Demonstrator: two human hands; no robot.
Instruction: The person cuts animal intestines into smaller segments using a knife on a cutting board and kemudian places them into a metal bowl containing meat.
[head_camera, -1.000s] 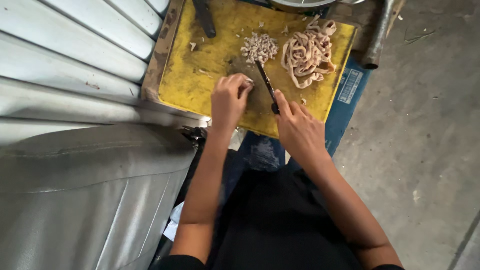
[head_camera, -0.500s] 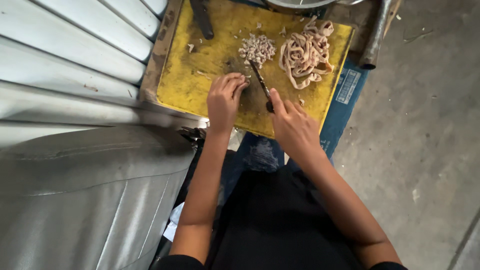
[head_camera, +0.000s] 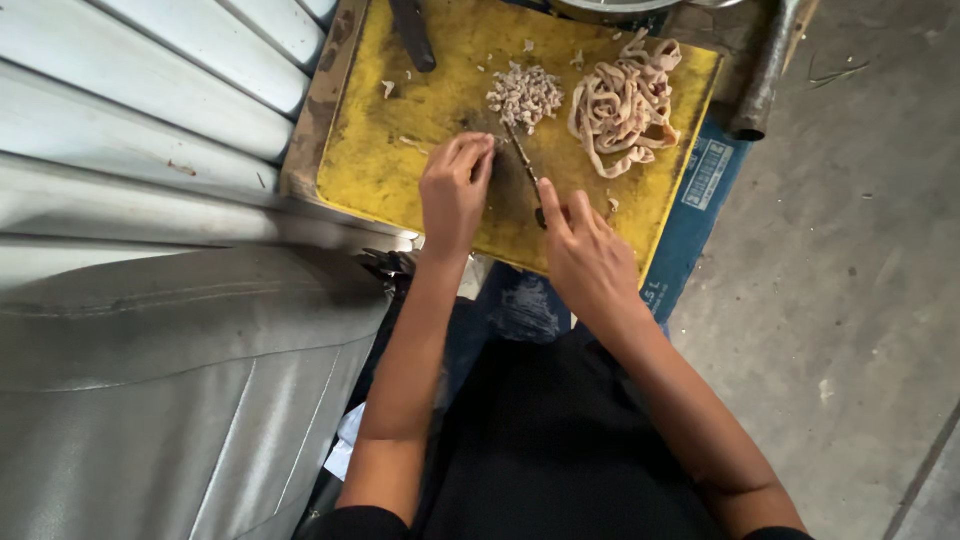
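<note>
A yellow cutting board (head_camera: 400, 150) lies in front of me. My right hand (head_camera: 585, 255) grips the handle of a dark knife (head_camera: 523, 165) whose blade points away toward a small heap of chopped pale pieces (head_camera: 524, 95). My left hand (head_camera: 455, 185) rests fingers-down on the board just left of the blade, fingertips curled over something small that I cannot make out. A tangle of long pale strips (head_camera: 622, 100) lies at the board's far right.
A second dark knife handle (head_camera: 412, 35) lies at the board's far edge. The board sits on a blue crate (head_camera: 700, 190). A rusty pipe (head_camera: 765, 70) stands at right, corrugated metal (head_camera: 150, 120) at left, concrete floor (head_camera: 850, 300) at right.
The hands and knife have stayed in nearly the same spot on the board; the view has shifted slightly. The left fingers remain beside the blade.
</note>
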